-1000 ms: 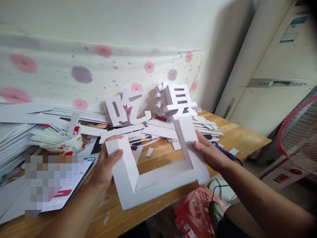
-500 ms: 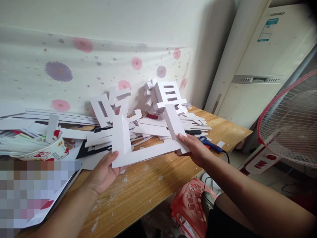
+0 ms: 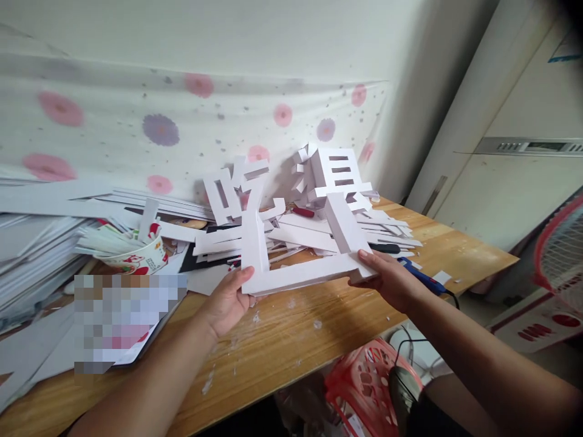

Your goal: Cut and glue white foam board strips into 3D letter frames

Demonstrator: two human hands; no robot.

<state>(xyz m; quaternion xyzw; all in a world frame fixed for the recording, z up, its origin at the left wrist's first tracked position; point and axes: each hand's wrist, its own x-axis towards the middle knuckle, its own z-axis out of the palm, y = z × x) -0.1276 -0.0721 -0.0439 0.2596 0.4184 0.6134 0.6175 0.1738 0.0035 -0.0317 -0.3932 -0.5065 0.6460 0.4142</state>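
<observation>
Both hands hold up one white foam-board piece (image 3: pixel 300 274), a hollow U-shaped frame with a long bottom bar and two uprights. My left hand (image 3: pixel 230 300) pinches its lower left corner, thumb in front and fingers behind. At the lower right corner my right hand (image 3: pixel 387 276) grips it, with the thumb on top of the bar. Behind the piece, white three-dimensional characters lean against the wall: one (image 3: pixel 221 197) at the left and a slotted one (image 3: pixel 339 173) at the right. White strips (image 3: pixel 307 233) lie heaped on the table beyond the piece.
A blue glue gun (image 3: pixel 423 276) with a black cord lies right of my right hand. A paper tub (image 3: pixel 141 261) full of scraps stands at the left, beside stacked white sheets (image 3: pixel 40 261). Below the wooden table (image 3: pixel 273 340) is a red basket (image 3: pixel 359 382). A fan (image 3: pixel 562 249) stands at the right.
The view has swung to the left, so everything sits further right in the picture. Both hands keep their hold on the foam-board piece, which stays in much the same pose.
</observation>
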